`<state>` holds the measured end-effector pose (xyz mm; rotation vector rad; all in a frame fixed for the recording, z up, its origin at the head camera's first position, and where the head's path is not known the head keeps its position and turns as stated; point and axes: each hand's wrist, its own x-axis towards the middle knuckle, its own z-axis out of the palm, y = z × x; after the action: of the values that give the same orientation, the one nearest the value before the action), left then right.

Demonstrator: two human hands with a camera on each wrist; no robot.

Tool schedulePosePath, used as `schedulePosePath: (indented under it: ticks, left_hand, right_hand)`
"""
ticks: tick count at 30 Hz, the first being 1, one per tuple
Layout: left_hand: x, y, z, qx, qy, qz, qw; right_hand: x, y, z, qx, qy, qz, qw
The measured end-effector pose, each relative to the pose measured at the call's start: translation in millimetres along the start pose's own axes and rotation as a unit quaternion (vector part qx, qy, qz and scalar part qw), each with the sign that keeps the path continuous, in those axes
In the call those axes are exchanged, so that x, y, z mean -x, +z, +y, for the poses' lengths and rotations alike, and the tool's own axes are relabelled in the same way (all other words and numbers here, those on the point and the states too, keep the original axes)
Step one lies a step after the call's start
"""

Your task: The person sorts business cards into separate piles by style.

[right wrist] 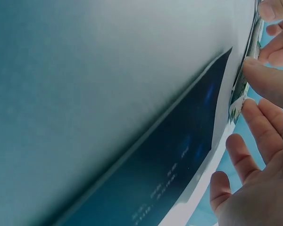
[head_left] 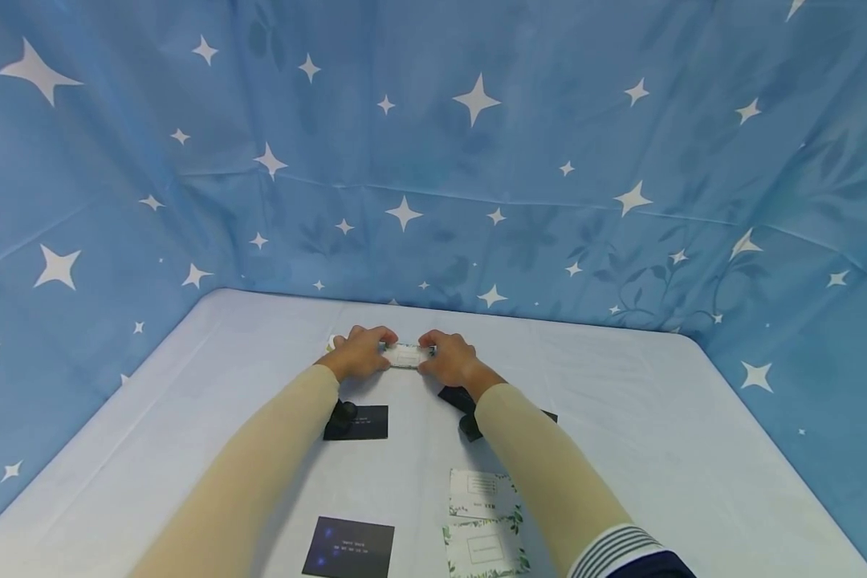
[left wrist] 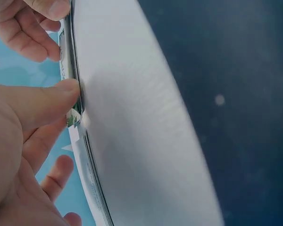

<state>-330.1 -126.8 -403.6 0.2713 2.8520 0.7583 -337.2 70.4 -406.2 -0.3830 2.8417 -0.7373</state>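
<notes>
A small white card with a green leaf border (head_left: 405, 356) lies between my two hands at the far part of the table. My left hand (head_left: 364, 353) pinches its left end, thumb on the near side and fingers on the far side. At the right end my right hand (head_left: 449, 358) grips it the same way. Seen edge-on in the left wrist view, the card (left wrist: 71, 61) shows dark thin layers along its near side. Another white card (head_left: 330, 343) pokes out beyond my left hand, mostly hidden by it.
A dark printed card (head_left: 368, 422) lies below my left hand, and another dark card (head_left: 350, 547) nearer the front. Two white leaf-bordered cards (head_left: 482, 493) lie near the right forearm. Under that forearm a dark card (head_left: 550, 416) is partly hidden. A blue star-patterned curtain (head_left: 433, 160) hangs behind the table.
</notes>
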Motion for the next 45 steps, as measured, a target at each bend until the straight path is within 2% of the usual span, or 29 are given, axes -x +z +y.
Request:
schedulePosePath:
  ticks: [15,20,29,33,38,41,45]
  left_hand:
    - [-3.3,-0.7,0.6,-0.015,-0.003,-0.012,0.9998]
    - [-4.5,-2.1,1.6,-0.032,-0.012,-0.019,0.9992]
    - [-4.8,-3.4,3.3,-0.03,-0.02,-0.021,0.9991]
    - [-2.4,-4.5,4.6,-0.02,-0.008,-0.019,0.9996]
    - [3.6,-7.8,11.4,0.008,0.031,-0.005,0.9995]
    - [12.8,-7.0,20.0,0.026,0.05,-0.008,0.9984]
    - [32.7,0.8,29.7,0.038,0.067,-0.013,0.997]
  right_hand:
    - [-3,1.3,0,0.02,0.007,-0.011,1.0]
    - [-2,-0.6,-2,0.016,0.011,-0.008,1.0]
    - [-3,-1.4,-3,0.019,0.018,-0.013,1.0]
    - [0,-3.9,-3,0.011,0.019,-0.007,1.0]
    - [11,-13.3,-4,-0.045,-0.012,0.001,0.999]
    - [23,-21.1,-3,-0.075,-0.035,-0.012,0.996]
    - [44,-29.8,1,-0.076,-0.065,-0.02,0.995]
